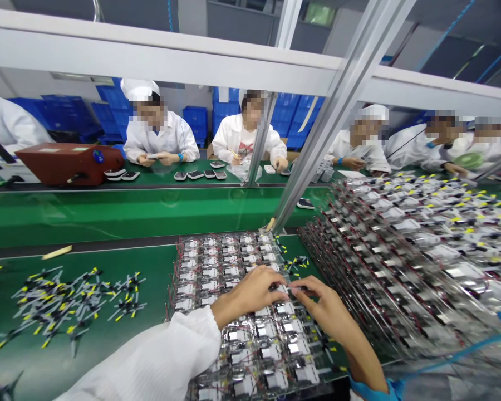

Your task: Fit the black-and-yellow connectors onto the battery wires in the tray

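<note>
Over the right half of a clear plastic tray point(234, 332), my two hands come together with their fingertips almost touching. The tray holds rows of small white and silver parts with black pieces and red wires. My left hand point(254, 292) is closed, thumb and forefinger curled inward. Thumb and forefinger of my right hand point(323, 306) pinch together beside it. Something small and pale shows between the fingertips, too little of it to name. A blue wrist band point(376, 387) circles my right wrist, and a white sleeve point(158, 356) covers my left forearm.
Loose grey strips with yellow and black ends point(67, 301) lie in a pile at left. A tall stack of filled trays point(401, 262) rises at right. A metal post point(317, 139) stands ahead. Beyond the green conveyor point(150, 214), several people in white work, near a red-brown box point(62, 164).
</note>
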Available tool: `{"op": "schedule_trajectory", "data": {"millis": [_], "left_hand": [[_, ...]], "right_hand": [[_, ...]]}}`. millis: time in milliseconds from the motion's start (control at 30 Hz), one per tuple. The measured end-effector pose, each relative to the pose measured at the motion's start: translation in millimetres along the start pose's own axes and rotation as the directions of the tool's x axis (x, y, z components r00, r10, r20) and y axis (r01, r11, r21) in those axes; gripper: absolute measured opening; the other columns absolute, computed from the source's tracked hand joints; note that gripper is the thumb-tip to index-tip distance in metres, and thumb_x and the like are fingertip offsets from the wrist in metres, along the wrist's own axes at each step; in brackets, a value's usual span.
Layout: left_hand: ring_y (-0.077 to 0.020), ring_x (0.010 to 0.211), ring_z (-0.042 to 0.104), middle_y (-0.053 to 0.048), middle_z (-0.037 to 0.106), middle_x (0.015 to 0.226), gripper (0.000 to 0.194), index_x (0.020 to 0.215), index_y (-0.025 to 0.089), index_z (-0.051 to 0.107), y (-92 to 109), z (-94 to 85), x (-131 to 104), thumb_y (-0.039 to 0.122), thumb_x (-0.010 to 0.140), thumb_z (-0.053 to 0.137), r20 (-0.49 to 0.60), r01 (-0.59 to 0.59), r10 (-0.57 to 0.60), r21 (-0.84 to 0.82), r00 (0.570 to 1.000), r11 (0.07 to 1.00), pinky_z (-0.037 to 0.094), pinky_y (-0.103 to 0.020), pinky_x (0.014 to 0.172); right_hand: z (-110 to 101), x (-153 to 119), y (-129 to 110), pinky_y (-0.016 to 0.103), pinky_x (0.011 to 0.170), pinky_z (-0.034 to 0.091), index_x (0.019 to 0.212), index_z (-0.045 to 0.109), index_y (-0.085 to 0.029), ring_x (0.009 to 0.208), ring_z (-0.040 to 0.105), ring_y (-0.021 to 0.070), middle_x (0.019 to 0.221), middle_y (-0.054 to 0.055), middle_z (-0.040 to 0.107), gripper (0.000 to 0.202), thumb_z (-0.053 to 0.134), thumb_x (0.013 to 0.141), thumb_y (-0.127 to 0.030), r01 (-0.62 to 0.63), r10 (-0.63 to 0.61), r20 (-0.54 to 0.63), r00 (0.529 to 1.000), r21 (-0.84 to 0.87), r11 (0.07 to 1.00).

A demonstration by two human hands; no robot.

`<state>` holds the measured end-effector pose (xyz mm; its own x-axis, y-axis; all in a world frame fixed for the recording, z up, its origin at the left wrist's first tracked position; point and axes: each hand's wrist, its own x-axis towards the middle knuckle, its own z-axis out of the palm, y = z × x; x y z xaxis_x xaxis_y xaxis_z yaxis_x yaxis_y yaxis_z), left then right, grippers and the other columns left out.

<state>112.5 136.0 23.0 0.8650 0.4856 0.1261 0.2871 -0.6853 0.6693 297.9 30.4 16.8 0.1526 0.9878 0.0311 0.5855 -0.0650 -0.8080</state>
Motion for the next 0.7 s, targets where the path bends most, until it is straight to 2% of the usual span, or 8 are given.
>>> {"op": "schedule_trajectory", "data": {"millis": [333,700], "left_hand": [[-0.0226,0.099,0.064,-0.005,0.073,0.098,0.030,0.106,0.019,0.072,1.4,0.4,0.2,0.039,0.084,0.075,0.004,0.035,-0.035,0.004,0.999,0.999,0.045,-0.030,0.088],[-0.0225,0.098,0.064,-0.005,0.073,0.095,0.028,0.103,0.018,0.074,-1.9,4.2,1.8,0.038,0.085,0.074,0.002,0.033,-0.033,0.001,0.999,0.999,0.043,-0.030,0.088]], "right_hand": [[4.4,-0.2,-1.5,0.034,0.080,0.051,0.088,0.066,-0.021,0.087,0.065,0.0240,0.092,0.007,0.070,0.036,0.052,0.090,-0.054,0.006,-0.006,0.006,1.000,0.013,1.000],[8.1,2.2,2.9,0.034,0.082,0.049,0.089,0.066,-0.020,0.089,0.064,0.0239,0.093,0.007,0.070,0.041,0.049,0.091,-0.057,0.009,-0.009,0.014,1.000,0.013,1.000]]}}
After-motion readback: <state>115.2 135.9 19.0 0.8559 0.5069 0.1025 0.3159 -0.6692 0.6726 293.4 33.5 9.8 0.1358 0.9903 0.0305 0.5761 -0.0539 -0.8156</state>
